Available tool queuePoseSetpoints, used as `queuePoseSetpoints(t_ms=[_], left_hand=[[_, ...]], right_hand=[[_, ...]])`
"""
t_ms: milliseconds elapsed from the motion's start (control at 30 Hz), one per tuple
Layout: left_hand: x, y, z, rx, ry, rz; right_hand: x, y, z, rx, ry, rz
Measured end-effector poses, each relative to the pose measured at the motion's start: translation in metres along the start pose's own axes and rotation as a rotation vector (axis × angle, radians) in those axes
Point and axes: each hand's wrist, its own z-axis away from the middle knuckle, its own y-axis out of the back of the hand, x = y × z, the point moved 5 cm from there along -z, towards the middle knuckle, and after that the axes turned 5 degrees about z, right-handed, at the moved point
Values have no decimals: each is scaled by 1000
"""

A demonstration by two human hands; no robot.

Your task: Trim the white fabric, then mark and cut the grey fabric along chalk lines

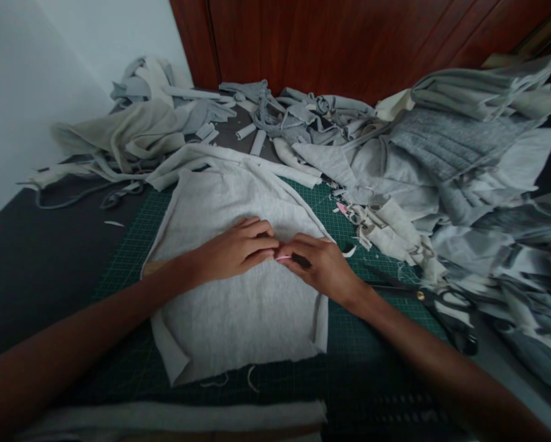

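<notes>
A piece of light grey fabric (238,319) lies spread out, its side edges folded or curled. Over its middle my two hands meet, fingertips almost touching. My right hand (314,261) pinches a thin pink piece (283,257) that looks like tailor's chalk. The fingers of my left hand (242,247) are bent and drawn together beside it; whatever lies between them is hidden. A wooden strip (155,267), perhaps a ruler, runs across the fabric beneath both hands, its ends showing at either side.
Beneath the fabric is a green gridded cutting mat (123,264). Black-handled scissors (434,301) lie at the right. Grey fabric scraps (298,116) are heaped along the back, with folded cloth piles (459,135) at the right. Another fabric strip (178,417) lies along the near edge.
</notes>
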Motion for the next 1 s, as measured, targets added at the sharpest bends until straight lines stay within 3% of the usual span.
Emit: queuePoseSetpoints(t_ms=[233,1000], left_hand=[[-3,0,1,1,-4,-7],[1,1,1,-1,-87,-127]], right_hand=[[3,5,-1,-63,-4,108],[34,42,5,-156,-20,103]])
